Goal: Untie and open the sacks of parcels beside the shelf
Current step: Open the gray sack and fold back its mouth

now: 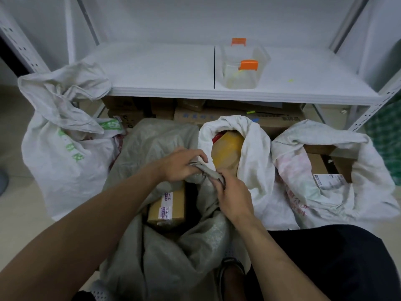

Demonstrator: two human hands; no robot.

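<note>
The grey sack stands on the floor in front of the white shelf, its mouth partly open over a brown cardboard parcel. The left hand and right hand both grip a twisted strip of its rim between them. Just beside it to the right is an open white sack holding a yellow parcel, then another open sack. On the left stands a crumpled white sack with green print. A clear container with orange clips sits on the shelf.
</note>
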